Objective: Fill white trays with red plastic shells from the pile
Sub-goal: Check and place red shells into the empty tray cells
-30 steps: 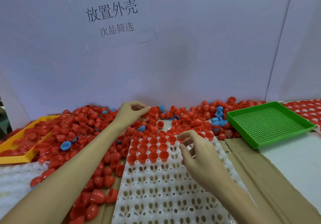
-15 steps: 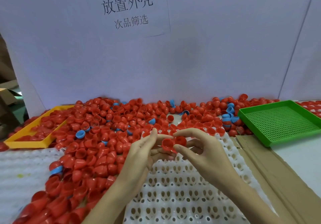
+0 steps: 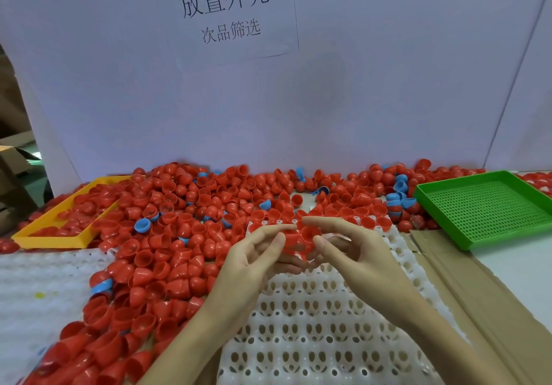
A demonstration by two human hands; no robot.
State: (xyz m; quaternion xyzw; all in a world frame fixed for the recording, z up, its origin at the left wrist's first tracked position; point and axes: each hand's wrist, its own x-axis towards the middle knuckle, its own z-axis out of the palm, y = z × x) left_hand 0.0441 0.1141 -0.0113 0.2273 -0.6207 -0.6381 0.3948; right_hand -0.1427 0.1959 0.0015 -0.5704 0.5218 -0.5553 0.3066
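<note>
While both hands meet over the far end of the tray, progress reads as follows.

Shells in hand: a small cluster of red shells point(image 3: 301, 237) is held between the two hands, just above the filled rows; how many there are I cannot tell.
Left hand: the left hand point(image 3: 254, 253) has its fingers curled up against the cluster from the left, thumb raised beside it.
Right hand: the right hand point(image 3: 355, 246) pinches a shell between forefinger and thumb, fingertips almost meeting those of the other hand.
White tray: the white tray point(image 3: 313, 325) lies straight in front of the person, its far edge against the pile.
Done: only the far rows hold shells, seen at the back right point(image 3: 369, 221); the hands hide the middle of those rows.
Left: the near sockets, by far the larger part of the tray, stand open, so the task looks barely begun.
Supply: the pile point(image 3: 167, 235) spreads wide to the left and along the back wall, with a few blue shells point(image 3: 142, 225) mixed in that likely need leaving out.
Second tray: another white tray point(image 3: 38, 289) at the left shows no seated shells.
Surroundings: a yellow tray point(image 3: 47, 237) with red shells at far left, a green tray point(image 3: 490, 205) at right, a paper sign point(image 3: 227, 11) on the wall.
</note>
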